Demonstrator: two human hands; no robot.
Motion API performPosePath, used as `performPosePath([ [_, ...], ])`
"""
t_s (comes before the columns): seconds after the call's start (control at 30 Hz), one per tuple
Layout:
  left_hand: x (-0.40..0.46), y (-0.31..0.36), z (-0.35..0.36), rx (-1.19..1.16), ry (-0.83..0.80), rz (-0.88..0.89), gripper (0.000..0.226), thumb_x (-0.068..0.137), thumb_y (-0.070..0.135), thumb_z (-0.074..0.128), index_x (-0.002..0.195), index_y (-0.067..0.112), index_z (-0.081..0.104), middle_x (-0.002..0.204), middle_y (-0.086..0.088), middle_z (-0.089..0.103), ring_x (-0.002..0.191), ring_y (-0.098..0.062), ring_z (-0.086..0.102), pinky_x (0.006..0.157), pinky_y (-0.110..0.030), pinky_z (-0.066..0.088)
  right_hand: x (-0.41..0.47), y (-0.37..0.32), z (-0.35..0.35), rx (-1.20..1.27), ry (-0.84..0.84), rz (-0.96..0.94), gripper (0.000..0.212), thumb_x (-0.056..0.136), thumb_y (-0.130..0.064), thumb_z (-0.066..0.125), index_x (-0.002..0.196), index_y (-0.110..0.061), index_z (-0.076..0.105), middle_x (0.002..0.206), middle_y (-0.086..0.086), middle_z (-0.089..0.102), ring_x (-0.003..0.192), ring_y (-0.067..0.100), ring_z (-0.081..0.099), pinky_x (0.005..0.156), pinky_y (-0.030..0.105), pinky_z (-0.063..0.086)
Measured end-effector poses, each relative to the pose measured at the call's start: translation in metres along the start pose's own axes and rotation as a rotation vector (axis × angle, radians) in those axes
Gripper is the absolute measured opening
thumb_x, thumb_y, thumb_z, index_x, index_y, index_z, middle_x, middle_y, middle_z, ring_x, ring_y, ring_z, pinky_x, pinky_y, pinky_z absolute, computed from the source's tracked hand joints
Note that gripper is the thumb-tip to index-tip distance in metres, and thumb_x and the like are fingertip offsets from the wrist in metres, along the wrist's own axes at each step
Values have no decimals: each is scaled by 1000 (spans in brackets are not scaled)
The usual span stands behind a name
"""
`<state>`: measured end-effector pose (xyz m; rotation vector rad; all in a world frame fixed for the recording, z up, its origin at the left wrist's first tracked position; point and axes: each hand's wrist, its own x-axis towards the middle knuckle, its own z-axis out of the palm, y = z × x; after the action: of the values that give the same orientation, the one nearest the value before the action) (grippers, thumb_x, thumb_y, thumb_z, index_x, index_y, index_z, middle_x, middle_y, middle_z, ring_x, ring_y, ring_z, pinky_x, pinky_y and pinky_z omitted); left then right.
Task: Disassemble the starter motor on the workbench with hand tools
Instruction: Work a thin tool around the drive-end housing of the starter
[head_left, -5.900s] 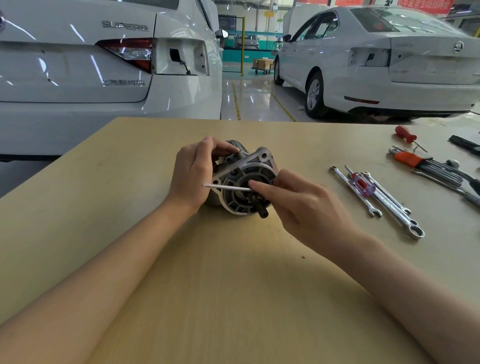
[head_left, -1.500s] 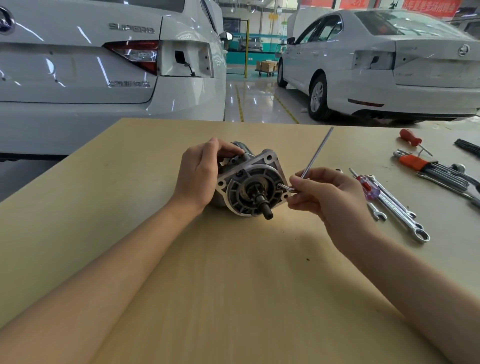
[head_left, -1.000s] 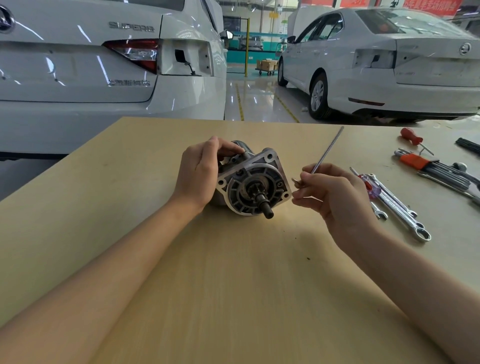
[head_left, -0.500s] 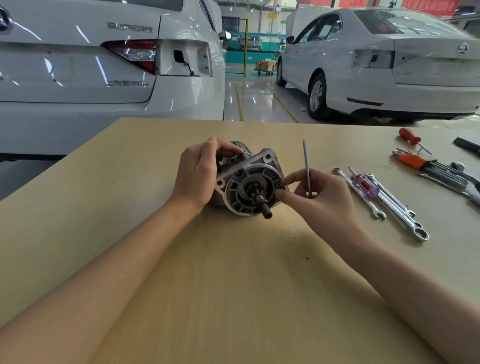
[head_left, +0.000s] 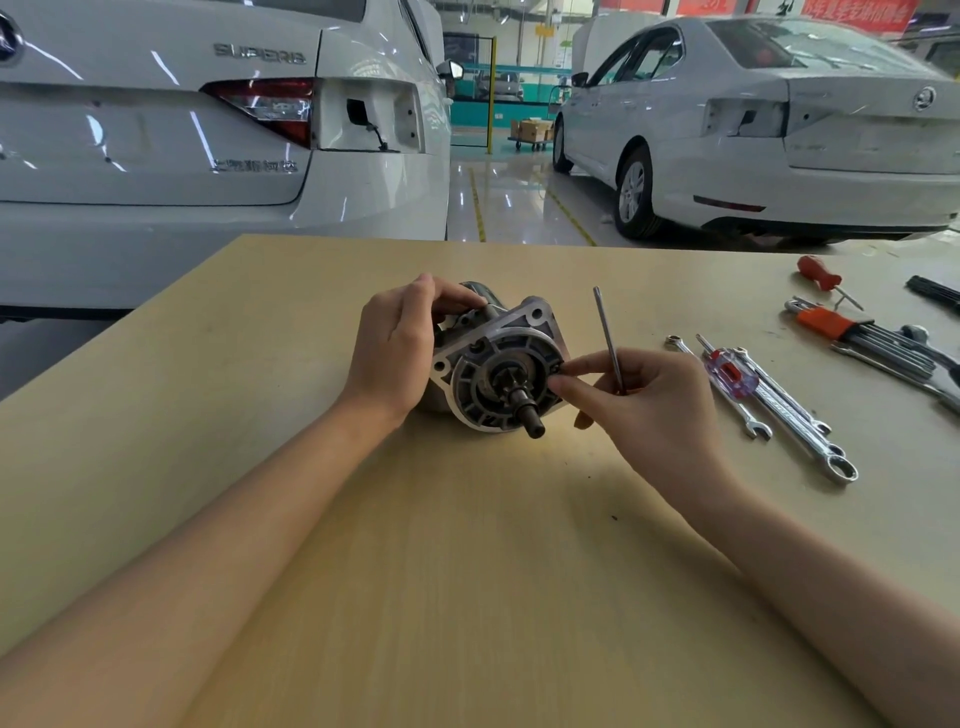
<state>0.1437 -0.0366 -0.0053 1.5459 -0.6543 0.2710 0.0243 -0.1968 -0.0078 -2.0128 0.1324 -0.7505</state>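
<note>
Starter motor (head_left: 493, 369), grey cast-metal body w/ round ribbed end flange and dark stub shaft pointing toward the camera, lies on its side near the middle of the pale wood tabletop (head_left: 467, 571). Left hand (head_left: 395, 353) wraps the motor's left/rear side, fingers curled over the top of the housing, thumb on the upper edge, gripping it. Right hand (head_left: 654, 405) sits just right of the flange: index finger and thumb tips pinched together at the flange's right rim, on something too small to make out; the other fingers hold a thin silver metal rod tool (head_left: 608, 338), which stands nearly upright, tilted slightly left, its tip above the hand. Whether it's a hex key or a driver shaft, can't tell. To the right on the tabletop, apart from the hand: a small open-end spanner (head_left: 748, 415), a screwdriver w/ clear purple-and-red handle (head_left: 730, 376) and a long chrome combination wrench (head_left: 800, 431), lying close together diagonally. Further right, a set of hex keys in an orange holder (head_left: 841, 327), and near the far edge a red-handled screwdriver (head_left: 818, 273). Behind the tabletop, two white sedans: rear of one at left (head_left: 182, 130), tail-lamp section missing on its right side, and another at right (head_left: 779, 130), on a glossy workshop floor (head_left: 509, 197).
</note>
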Motion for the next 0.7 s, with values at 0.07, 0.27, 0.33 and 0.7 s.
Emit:
performPosePath([
  [0.07, 0, 0, 0, 7, 3, 1, 51, 92, 28, 24, 80, 12, 71, 89, -5, 73, 88, -12, 67, 78, -18, 48, 0, 0, 1, 4, -5, -17, 10, 75, -19, 81, 73, -24, 72, 48, 0, 61, 47, 14, 62, 51, 12, 40],
  [0.27, -1, 1, 0, 3, 12, -10, 51, 92, 28, 25, 80, 11, 71, 88, -4, 72, 88, -11, 67, 78, -17, 47, 1, 3, 2, -6, -6, -43, 11, 75, -14, 81, 73, -18, 71, 49, 3, 60, 47, 8, 62, 51, 14, 42],
  [0.33, -1, 2, 0, 9, 15, -11, 51, 92, 28, 25, 81, 8, 71, 89, -7, 73, 89, -13, 67, 79, -19, 48, 3, 6, 2, 16, -16, -34, 13, 74, -14, 81, 70, -18, 69, 49, 2, 61, 47, 9, 63, 50, 14, 41],
  [0.7, -1, 2, 0, 12, 8, -7, 51, 92, 28, 25, 82, 7, 71, 90, -7, 72, 89, -12, 67, 78, -18, 47, 2, 14, 10, 23, -80, -42, 26, 73, -9, 78, 68, -25, 58, 46, 1, 49, 43, 13, 49, 49, 24, 40],
])
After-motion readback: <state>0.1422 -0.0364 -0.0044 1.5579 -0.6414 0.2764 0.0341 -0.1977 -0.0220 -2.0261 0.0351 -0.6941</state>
